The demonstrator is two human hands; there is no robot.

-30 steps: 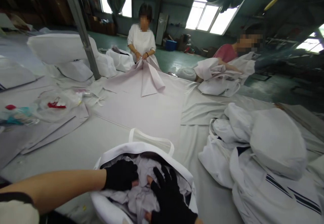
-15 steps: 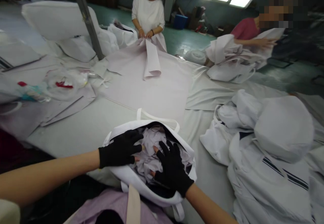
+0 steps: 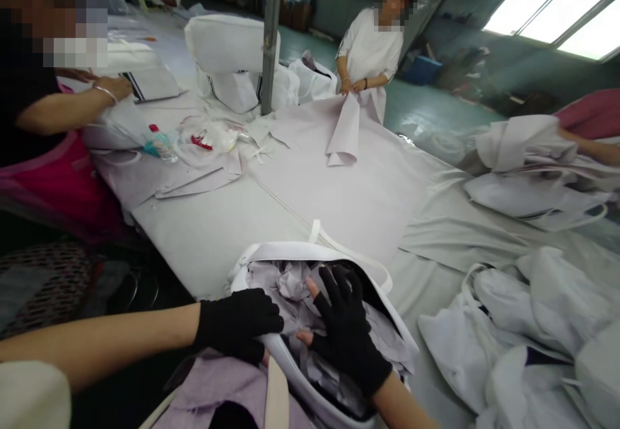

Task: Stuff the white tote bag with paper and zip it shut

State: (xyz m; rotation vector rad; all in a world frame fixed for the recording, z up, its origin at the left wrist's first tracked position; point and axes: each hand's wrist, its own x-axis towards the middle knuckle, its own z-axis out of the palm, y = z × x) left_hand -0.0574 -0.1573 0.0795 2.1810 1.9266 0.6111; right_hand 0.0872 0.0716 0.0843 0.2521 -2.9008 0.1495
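A white bag [image 3: 276,249] lies on the table in front of me with its mouth spread wide. Crumpled greyish paper [image 3: 267,279] fills its dark-lined inside. My left hand [image 3: 238,325], in a black fingerless glove, is closed over the near left edge of the bag's opening. Inside the mouth, my right hand [image 3: 345,325], gloved the same way, presses on the paper with its fingers spread. A white strap handle [image 3: 356,258] stands up behind the far edge of the bag.
Large paper sheets [image 3: 372,190] cover the table ahead, where a person in white holds a folded sheet [image 3: 345,135]. More white bags [image 3: 455,345] are heaped at the right. A metal post [image 3: 269,41] rises beyond the table. Another person's hand [image 3: 119,88] works at the left.
My left hand has moved from the paper to the bag's near edge and closed there. My right hand stays on the paper. The view has turned left, bringing a person at left into sight.
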